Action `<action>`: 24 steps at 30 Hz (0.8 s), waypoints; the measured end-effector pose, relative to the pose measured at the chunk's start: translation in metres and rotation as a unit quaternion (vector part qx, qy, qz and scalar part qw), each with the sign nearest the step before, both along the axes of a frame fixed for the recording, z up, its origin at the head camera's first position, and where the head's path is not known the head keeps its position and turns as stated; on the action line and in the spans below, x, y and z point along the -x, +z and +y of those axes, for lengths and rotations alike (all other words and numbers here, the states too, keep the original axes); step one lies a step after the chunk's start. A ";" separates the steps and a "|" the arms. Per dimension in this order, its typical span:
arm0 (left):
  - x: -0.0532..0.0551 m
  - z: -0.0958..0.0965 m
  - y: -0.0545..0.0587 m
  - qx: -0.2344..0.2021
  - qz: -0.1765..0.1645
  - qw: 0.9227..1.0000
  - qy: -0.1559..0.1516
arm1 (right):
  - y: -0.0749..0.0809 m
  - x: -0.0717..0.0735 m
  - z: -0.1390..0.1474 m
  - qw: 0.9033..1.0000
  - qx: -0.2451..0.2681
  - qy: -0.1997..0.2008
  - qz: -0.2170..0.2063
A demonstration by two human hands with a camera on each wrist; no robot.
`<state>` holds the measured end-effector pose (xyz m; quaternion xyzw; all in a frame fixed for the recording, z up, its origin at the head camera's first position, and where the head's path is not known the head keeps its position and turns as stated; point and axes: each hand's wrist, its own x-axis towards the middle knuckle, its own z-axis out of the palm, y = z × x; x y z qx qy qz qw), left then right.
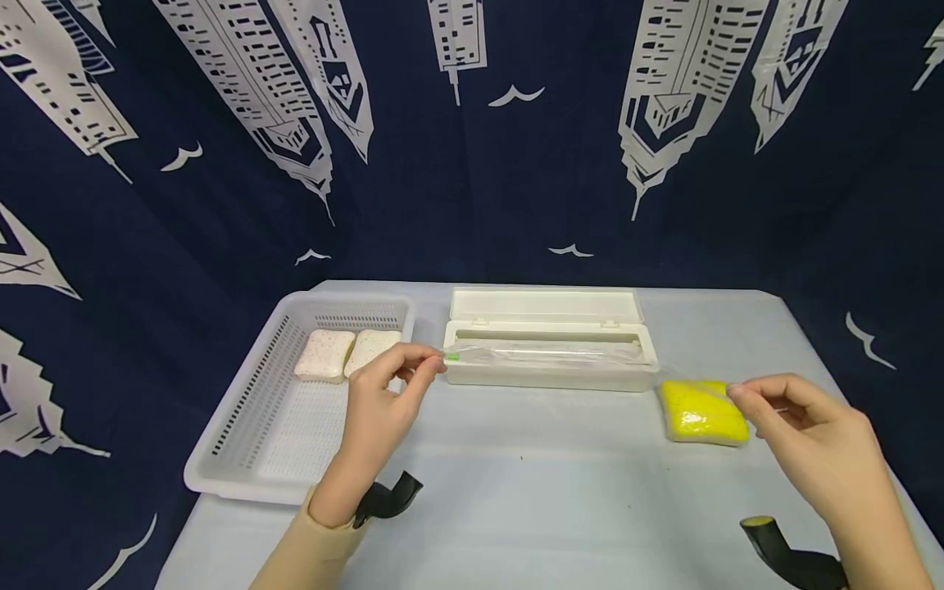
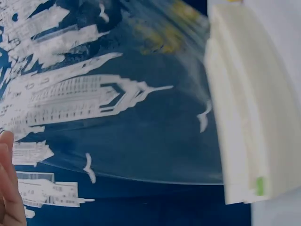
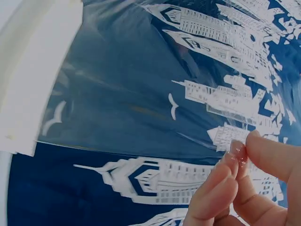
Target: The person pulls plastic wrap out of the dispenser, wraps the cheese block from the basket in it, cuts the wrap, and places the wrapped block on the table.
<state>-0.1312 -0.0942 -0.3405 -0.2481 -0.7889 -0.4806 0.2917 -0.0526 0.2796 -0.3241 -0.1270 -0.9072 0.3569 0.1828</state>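
A sheet of clear plastic wrap (image 3: 117, 113) stretches from the white dispenser box (image 1: 553, 376) toward both hands. My left hand (image 1: 391, 401), in front of the box's left end, pinches one corner of the wrap between thumb and fingertips. Off to the right, my right hand (image 1: 811, 430) pinches the other corner. The box stands with its lid (image 1: 546, 306) raised, and a small green piece (image 2: 260, 186) shows at its left end. A shiny yellow block (image 1: 704, 412) lies on the table just left of the right hand, partly behind its fingertips.
A white perforated basket (image 1: 229, 418) stands at the left, holding two pale slab-like pieces (image 1: 324, 355). The light-coloured table (image 1: 531, 500) ends at a dark blue cloth (image 1: 487, 188) printed with white buildings. Black wrist straps (image 1: 391, 497) sit on both arms.
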 end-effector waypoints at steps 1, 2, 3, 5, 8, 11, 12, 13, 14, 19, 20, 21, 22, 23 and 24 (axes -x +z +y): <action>-0.005 -0.003 -0.007 0.003 0.002 1.000 -0.009 | -0.006 -0.004 0.000 1.000 0.009 0.001 -0.017; -0.010 -0.005 -0.013 0.005 0.002 1.000 -0.018 | -0.011 -0.008 0.000 0.999 0.013 0.003 -0.038; -0.015 -0.008 -0.020 0.005 0.001 1.000 -0.027 | -0.017 -0.013 0.000 0.998 0.019 0.005 -0.059; -0.024 -0.012 -0.035 0.004 0.000 0.999 -0.044 | -0.028 -0.021 0.001 0.993 0.031 0.003 -0.110; -0.038 -0.016 -0.059 -0.002 -0.009 0.998 -0.065 | -0.043 -0.030 0.001 0.981 0.047 0.001 -0.187; -0.052 -0.019 -0.083 -0.008 -0.036 0.996 -0.077 | -0.060 -0.035 0.000 0.963 0.092 -0.005 -0.254; -0.057 -0.019 -0.091 -0.008 -0.050 0.996 -0.076 | -0.067 -0.037 0.000 0.957 0.109 -0.005 -0.268; -0.061 -0.019 -0.098 -0.008 -0.066 0.995 -0.074 | -0.075 -0.038 -0.001 0.951 0.127 -0.008 -0.283; -0.065 -0.019 -0.105 -0.006 -0.087 0.994 -0.070 | -0.083 -0.039 -0.001 0.944 0.151 -0.008 -0.293; -0.079 -0.017 -0.135 0.006 -0.219 0.975 -0.028 | -0.127 -0.044 -0.002 0.917 0.240 -0.020 -0.318; -0.081 -0.016 -0.140 0.009 -0.244 0.970 -0.019 | -0.135 -0.045 -0.002 0.913 0.256 -0.019 -0.317; -0.082 -0.016 -0.145 0.014 -0.266 0.964 -0.012 | -0.143 -0.046 -0.003 0.910 0.266 -0.020 -0.319; -0.084 -0.016 -0.150 0.016 -0.287 0.958 -0.004 | -0.149 -0.046 -0.003 0.907 0.275 -0.020 -0.319; -0.085 -0.016 -0.155 0.022 -0.301 0.953 0.003 | -0.155 -0.047 -0.004 0.905 0.282 -0.020 -0.318; -0.085 -0.015 -0.159 0.026 -0.312 0.950 0.008 | -0.161 -0.048 -0.005 0.904 0.288 -0.019 -0.315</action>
